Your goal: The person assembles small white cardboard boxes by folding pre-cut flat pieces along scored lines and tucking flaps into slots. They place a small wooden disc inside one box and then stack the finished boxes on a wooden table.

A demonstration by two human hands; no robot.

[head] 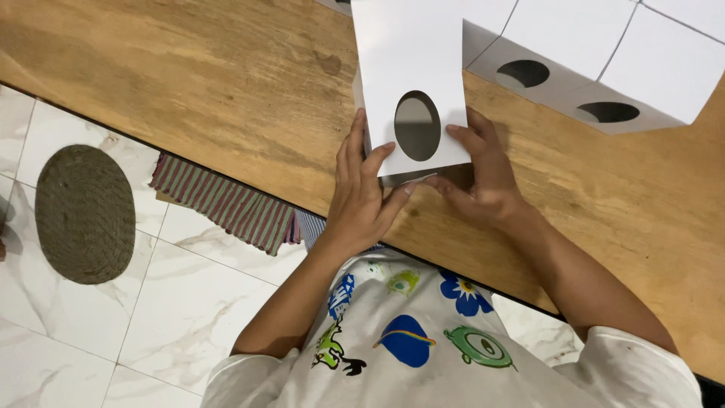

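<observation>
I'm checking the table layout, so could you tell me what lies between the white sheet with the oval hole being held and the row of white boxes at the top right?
In the head view, only bare wooden table separates the white sheet from the white boxes.

Loads of open room on the left half of the worn wooden tabletop, nothing sitting there at all. The far right is blocked by a row of white cardboard boxes with oval holes. The white cardboard sheet with an oval cutout stands mid-table, leaving only a slim gap to those boxes. Bare wood runs along the near right edge.
</observation>
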